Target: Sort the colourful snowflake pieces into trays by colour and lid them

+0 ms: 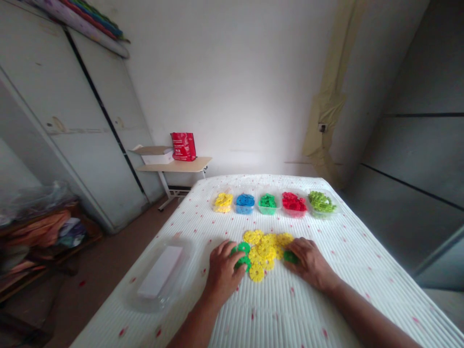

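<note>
A loose heap of yellow notched plastic discs (265,251) lies on the table in front of me. Several green notched discs (243,248) rest against its left side. My left hand (225,268) curves around these green pieces, thumb and fingers apart, touching their left edge. On the heap's right, my right hand (311,263) has its fingers bent over a green disc (290,257), pinching it at the table surface. That hand's fingertips also reach close to the outermost yellow discs. Parts of the green pieces are hidden under the fingers of both hands.
Across the table's far side stand clear tubs of yellow (223,202), blue (245,203), green (268,204), red (294,204) and light green (322,203) pieces. A clear plastic lid (159,273) with a white rectangle lies left. A side table (192,165) holds a red bag (183,146).
</note>
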A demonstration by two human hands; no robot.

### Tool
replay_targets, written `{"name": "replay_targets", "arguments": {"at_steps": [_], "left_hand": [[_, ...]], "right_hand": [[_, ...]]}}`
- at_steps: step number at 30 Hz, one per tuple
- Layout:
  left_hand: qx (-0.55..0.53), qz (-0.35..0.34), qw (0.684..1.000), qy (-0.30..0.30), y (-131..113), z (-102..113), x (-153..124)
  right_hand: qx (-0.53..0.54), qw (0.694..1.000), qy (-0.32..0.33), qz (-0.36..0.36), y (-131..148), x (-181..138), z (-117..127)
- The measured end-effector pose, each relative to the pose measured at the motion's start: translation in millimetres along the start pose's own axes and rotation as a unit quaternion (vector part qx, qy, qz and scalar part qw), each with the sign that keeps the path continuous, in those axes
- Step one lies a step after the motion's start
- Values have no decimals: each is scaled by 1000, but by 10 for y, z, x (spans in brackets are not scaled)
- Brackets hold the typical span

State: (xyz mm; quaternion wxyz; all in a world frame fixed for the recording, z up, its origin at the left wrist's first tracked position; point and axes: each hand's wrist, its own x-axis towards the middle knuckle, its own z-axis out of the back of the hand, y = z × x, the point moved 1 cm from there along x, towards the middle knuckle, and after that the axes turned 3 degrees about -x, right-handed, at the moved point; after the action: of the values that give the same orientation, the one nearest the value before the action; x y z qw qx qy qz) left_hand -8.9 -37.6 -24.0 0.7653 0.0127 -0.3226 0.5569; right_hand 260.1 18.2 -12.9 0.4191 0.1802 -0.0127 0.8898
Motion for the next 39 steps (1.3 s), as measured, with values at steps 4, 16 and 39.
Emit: {"name": "replay_targets", "arguments": {"at_steps": [4, 16, 39], "left_hand": [[-14, 2, 1000, 10, -8, 13, -11], [-134, 71, 984, -89, 194, -29, -15], [-319, 228, 901, -184, 344, -18, -42]], "right_hand": [[-3, 1000, 7, 1, 6, -2, 15], [6, 1000, 24, -6, 29, -11, 86], [-29, 994, 67, 77, 1224, 509, -219]]}}
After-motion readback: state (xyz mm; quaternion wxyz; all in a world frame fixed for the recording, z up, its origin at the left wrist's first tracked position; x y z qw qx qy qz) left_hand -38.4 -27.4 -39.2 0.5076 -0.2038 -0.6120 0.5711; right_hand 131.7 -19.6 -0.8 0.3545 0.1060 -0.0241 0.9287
